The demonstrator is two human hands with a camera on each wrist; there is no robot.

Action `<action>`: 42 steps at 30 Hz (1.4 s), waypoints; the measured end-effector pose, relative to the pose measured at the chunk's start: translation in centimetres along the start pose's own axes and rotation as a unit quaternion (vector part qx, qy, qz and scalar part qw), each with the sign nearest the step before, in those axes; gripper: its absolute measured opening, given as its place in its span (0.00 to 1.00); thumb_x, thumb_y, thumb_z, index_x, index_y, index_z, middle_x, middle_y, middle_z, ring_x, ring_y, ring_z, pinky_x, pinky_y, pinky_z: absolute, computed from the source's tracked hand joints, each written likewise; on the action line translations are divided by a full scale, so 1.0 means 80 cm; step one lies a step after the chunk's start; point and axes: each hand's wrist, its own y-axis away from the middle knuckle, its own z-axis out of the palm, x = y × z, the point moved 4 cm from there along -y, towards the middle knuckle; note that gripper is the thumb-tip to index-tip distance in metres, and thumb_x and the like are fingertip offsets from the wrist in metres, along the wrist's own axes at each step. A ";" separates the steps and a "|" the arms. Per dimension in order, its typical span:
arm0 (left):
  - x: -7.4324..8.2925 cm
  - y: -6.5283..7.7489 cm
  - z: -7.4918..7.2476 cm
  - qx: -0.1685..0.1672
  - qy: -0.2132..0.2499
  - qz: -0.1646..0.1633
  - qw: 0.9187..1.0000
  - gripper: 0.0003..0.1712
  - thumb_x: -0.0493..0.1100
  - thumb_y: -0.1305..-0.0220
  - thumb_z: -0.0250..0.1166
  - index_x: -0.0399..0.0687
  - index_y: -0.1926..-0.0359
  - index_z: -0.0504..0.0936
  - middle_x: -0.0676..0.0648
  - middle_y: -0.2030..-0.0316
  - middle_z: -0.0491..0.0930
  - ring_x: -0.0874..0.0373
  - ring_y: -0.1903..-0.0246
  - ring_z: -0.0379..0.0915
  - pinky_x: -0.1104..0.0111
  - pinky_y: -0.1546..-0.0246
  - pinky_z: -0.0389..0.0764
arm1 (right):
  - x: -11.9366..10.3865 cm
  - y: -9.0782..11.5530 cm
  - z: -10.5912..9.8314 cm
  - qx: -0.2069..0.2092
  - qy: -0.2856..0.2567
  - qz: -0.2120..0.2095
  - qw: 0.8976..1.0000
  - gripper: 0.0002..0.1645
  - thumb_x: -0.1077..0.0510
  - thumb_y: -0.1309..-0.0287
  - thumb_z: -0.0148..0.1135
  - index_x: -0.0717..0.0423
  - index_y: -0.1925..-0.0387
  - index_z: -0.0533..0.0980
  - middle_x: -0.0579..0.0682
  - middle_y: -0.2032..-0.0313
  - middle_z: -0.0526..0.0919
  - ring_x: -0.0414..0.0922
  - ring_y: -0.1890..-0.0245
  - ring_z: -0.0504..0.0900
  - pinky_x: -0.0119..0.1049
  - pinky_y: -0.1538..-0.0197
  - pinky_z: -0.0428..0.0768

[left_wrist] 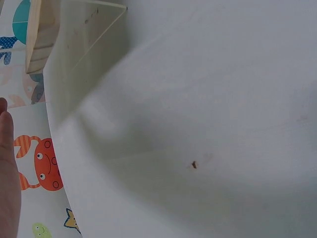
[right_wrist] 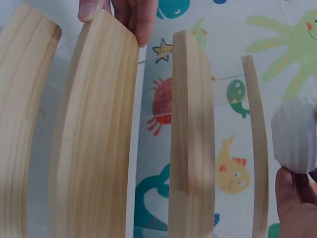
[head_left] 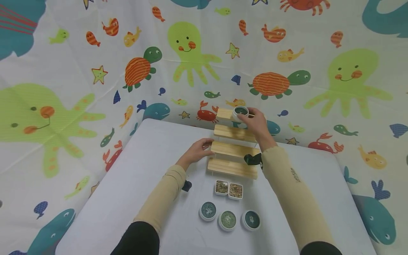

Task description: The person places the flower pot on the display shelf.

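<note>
Head view, white ribbed round cup with dark green filling (head_left: 241, 112): near the top plank, held between the right hand's (head_left: 256, 124) thumb and fingers; a tilt could spill it.
Head view, pale wooden 4-plank stand (head_left: 235, 150): the left hand (head_left: 197, 151) grips its 3rd plank's end; an uneven push might rock it.
Left wrist view, left hand: mostly cut off; grip untellable here.
Right wrist view, cup: cropped, filling hidden; I cannot tell whether it touches wood.
</note>
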 end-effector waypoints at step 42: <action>-0.001 -0.003 -0.002 0.001 -0.005 -0.004 1.000 0.37 0.45 0.45 0.67 0.45 0.36 0.64 0.47 0.39 0.68 0.57 0.38 0.64 0.74 0.36 0.67 | 0.019 0.011 -0.011 0.009 0.005 -0.016 1.000 0.48 0.42 0.48 0.63 0.54 0.32 0.54 0.53 0.35 0.60 0.49 0.36 0.61 0.45 0.36 0.70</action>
